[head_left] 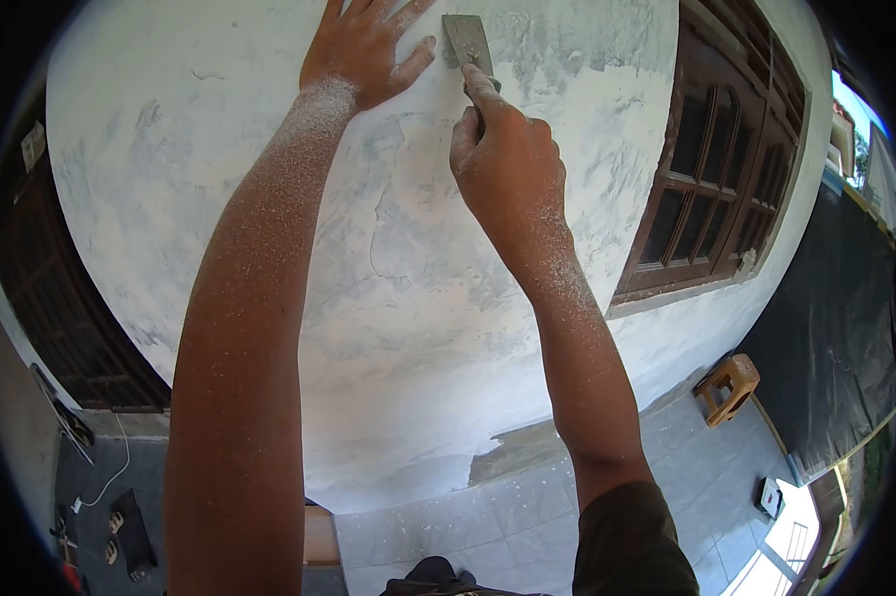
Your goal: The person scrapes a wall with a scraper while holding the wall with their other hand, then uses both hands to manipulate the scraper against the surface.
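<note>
My right hand (507, 149) grips a putty knife (469, 42), its index finger stretched along the tool toward the blade. The flat grey blade points up and lies at the white wall (368, 238), next to a grey patch where the coating looks thin or gone. To its left, my left hand (363, 55) rests on the wall with fingers spread; the fingertips run out of the top of the view. White dust and flakes cover both wrists and forearms. A thin crack runs down the wall between my arms.
A brown wooden window (711, 159) is set in the wall at right, a dark door (70, 288) at far left. Below stand a wooden stool (729, 387) and a small white box (769, 498) on the grey tiled floor (497, 541). A white cable (120, 462) and sandals (113, 536) lie lower left.
</note>
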Available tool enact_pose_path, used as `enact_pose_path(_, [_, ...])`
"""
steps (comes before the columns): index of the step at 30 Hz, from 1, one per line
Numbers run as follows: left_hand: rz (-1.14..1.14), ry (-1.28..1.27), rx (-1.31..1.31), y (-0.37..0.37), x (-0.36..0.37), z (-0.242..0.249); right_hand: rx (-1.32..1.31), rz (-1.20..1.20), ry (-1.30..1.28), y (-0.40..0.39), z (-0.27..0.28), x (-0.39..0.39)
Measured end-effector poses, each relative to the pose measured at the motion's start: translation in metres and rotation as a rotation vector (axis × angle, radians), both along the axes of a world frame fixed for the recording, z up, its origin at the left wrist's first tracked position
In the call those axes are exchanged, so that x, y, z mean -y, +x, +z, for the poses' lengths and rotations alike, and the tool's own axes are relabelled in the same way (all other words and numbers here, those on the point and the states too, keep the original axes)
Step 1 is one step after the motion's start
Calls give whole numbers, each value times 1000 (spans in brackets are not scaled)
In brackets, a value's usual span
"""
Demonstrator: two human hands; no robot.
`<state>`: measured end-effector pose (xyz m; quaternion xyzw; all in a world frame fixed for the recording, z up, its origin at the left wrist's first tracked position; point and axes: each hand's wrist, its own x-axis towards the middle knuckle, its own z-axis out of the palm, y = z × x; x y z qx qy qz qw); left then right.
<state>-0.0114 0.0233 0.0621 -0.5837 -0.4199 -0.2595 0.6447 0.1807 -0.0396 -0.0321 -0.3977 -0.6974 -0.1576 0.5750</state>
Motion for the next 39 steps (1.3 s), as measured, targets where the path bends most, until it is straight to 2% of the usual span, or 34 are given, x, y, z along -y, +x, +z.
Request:
enact_pose_path(3, [-2, -16, 23, 3, 3, 0, -5, 6, -57, 0, 4, -2])
enact_pose_path(5, [5, -15, 22, 5, 4, -1, -31, 21, 104, -2, 18, -12])
enact_pose_path(6, [15, -36, 38, 7, 6, -1, -34, 22, 105, -2, 19, -9])
enact_pose_path(8, [26, -59, 58, 6, 5, -1, -21, 12, -35, -3, 15, 0])
enact_pose_path(11, [-12, 4, 19, 3, 0, -1, 3, -3, -33, -1, -2, 3])
enact_pose_path(14, [19, -29, 31, 5, 3, -2, -41, 38, 57, -4, 17, -8])
enact_pose_path(20, [-20, 2, 13, 4, 1, -4, 2, -13, -5, -2, -6, 1])
enact_pose_path(23, [-26, -69, 61, 8, 9, -7, -37, 2, 35, -4, 18, -5])
enact_pose_path(26, [35, -36, 42, 6, 4, -1, -19, 12, -25, -4, 17, 1])
enact_pose_path(29, [-49, 35, 0, 3, 0, 0, 4, -12, 7, -2, -3, -3])
enact_pose_path(34, [28, -21, 27, 4, 3, -1, -50, 34, 37, -6, 22, -5])
enact_pose_path(39, [-29, 9, 17, 5, 2, -1, 2, -7, 26, -4, 2, -6])
